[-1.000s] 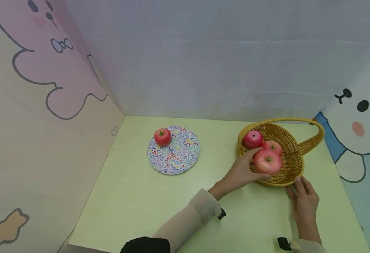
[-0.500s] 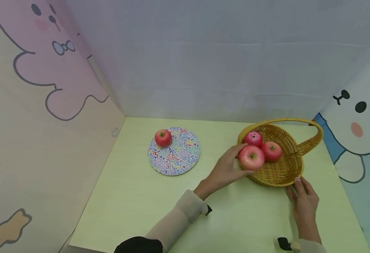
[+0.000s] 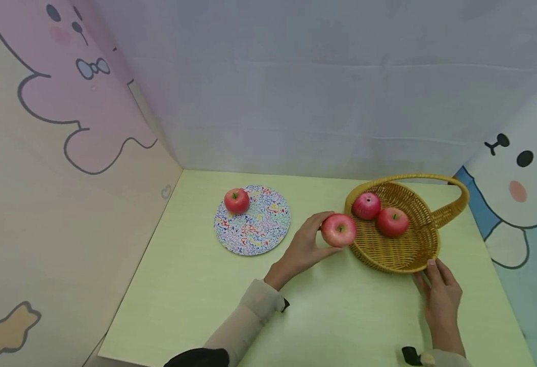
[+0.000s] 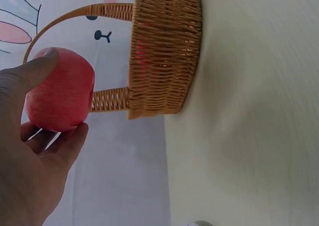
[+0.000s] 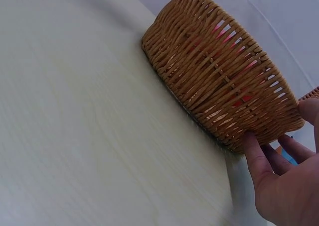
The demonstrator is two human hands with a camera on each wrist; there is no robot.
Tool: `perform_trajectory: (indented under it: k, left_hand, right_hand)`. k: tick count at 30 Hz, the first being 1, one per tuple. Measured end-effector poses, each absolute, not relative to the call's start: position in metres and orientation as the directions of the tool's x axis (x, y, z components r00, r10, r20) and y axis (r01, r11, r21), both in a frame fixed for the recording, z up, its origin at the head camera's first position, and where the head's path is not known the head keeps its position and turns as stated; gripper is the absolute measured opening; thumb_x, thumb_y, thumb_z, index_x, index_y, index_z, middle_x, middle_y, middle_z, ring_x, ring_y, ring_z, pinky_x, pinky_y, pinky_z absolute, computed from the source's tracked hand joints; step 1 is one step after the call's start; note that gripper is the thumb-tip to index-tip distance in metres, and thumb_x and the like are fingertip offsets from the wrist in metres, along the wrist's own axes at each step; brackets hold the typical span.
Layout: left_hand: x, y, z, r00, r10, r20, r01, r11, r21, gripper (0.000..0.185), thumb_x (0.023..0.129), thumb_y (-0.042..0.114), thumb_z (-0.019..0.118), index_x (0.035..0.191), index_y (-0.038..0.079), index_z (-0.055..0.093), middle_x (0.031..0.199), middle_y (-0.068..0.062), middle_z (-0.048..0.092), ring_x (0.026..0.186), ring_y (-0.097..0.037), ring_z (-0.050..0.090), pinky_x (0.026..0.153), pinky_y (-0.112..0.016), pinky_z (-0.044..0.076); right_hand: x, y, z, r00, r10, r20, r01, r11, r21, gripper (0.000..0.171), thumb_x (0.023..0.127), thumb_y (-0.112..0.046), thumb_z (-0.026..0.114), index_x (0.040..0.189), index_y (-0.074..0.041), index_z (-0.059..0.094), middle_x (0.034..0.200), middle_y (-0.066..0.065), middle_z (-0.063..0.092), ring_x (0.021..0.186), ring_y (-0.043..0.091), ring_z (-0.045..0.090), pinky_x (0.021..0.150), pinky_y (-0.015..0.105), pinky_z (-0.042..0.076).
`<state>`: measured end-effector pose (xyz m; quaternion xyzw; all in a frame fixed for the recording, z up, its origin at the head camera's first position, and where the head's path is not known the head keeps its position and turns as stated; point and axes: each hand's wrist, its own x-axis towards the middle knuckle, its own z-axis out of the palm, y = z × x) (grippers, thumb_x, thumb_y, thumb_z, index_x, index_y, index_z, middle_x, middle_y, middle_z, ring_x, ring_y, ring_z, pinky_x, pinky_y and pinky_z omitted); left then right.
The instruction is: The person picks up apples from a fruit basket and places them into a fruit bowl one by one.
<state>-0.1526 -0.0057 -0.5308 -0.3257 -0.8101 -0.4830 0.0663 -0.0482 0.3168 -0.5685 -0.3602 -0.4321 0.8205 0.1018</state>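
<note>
My left hand (image 3: 307,244) grips a red apple (image 3: 338,230) just left of the wicker basket (image 3: 399,255), above the table. In the left wrist view the same apple (image 4: 61,89) sits between thumb and fingers, with the basket (image 4: 164,52) beyond it. Two more red apples (image 3: 366,205) (image 3: 392,221) lie inside the basket. My right hand (image 3: 439,288) touches the basket's near rim with straight fingers; the right wrist view shows these fingers (image 5: 256,156) against the woven wall (image 5: 219,71). One apple (image 3: 236,200) rests on the patterned round plate (image 3: 261,229).
The pale green table (image 3: 204,290) is boxed in by a cartoon-printed panel on the left (image 3: 66,153), a plain white back wall (image 3: 318,102) and a printed panel on the right (image 3: 520,193). The basket's handle (image 3: 456,199) arches to the right.
My left hand has lifted the front apple out of the basket and carried it leftward past the rim. The right hand has stayed on the basket's near edge.
</note>
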Motion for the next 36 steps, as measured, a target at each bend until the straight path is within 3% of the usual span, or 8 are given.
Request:
perform_trajectory:
  k: [6,15,23,30,36]
  left_hand:
    - [-0.157,-0.022,-0.534,-0.828,0.411,0.381,0.538,0.389,0.748,0.086,0.082,0.026,0.091,0.153,0.014,0.045,0.149,-0.003,0.056,0.134,-0.016,0.057,0.106,-0.028,0.055]
    - [-0.165,-0.043,-0.534,-0.903,0.294,0.313,0.409,0.371,0.834,0.084,0.083,0.024,0.09,0.154,0.017,0.046,0.151,-0.002,0.055,0.136,-0.018,0.055,0.108,-0.036,0.056]
    - [-0.174,-0.059,-0.531,-0.913,0.215,0.347,0.404,0.355,0.843,0.085,0.081,0.018,0.091,0.153,0.012,0.047,0.149,-0.006,0.057,0.133,-0.024,0.058,0.107,-0.043,0.057]
    - [-0.182,-0.069,-0.529,-0.937,0.132,0.324,0.35,0.338,0.874,0.083,0.082,0.017,0.091,0.153,0.012,0.048,0.151,-0.009,0.056,0.137,-0.026,0.055,0.11,-0.045,0.055]
    - [-0.189,-0.074,-0.527,-0.946,0.076,0.314,0.321,0.345,0.882,0.083,0.083,0.019,0.09,0.153,0.012,0.047,0.151,-0.009,0.055,0.134,-0.026,0.055,0.109,-0.045,0.056]
  right_hand:
    - [-0.047,0.318,-0.569,-0.728,0.468,-0.501,0.142,-0.612,-0.778,0.065,0.098,-0.023,0.071,0.157,-0.015,0.046,0.128,-0.011,0.065,0.107,0.0,0.07,0.08,0.02,0.063]
    - [-0.047,0.319,-0.569,-0.738,0.478,-0.477,0.159,-0.564,-0.81,0.068,0.099,-0.024,0.07,0.16,-0.013,0.041,0.128,-0.013,0.062,0.105,-0.003,0.07,0.079,0.019,0.062]
    - [-0.046,0.318,-0.569,-0.71,0.494,-0.502,0.188,-0.554,-0.811,0.067,0.097,-0.028,0.072,0.158,-0.016,0.045,0.137,-0.011,0.061,0.104,-0.004,0.07,0.079,0.018,0.062]
    - [-0.047,0.317,-0.568,-0.72,0.49,-0.492,0.168,-0.565,-0.808,0.068,0.098,-0.025,0.071,0.159,-0.012,0.043,0.124,-0.014,0.066,0.103,-0.003,0.071,0.079,0.019,0.062]
    - [-0.047,0.316,-0.565,-0.725,0.48,-0.493,0.157,-0.583,-0.798,0.066,0.099,-0.022,0.07,0.158,-0.011,0.044,0.124,-0.013,0.066,0.104,-0.002,0.071,0.079,0.019,0.063]
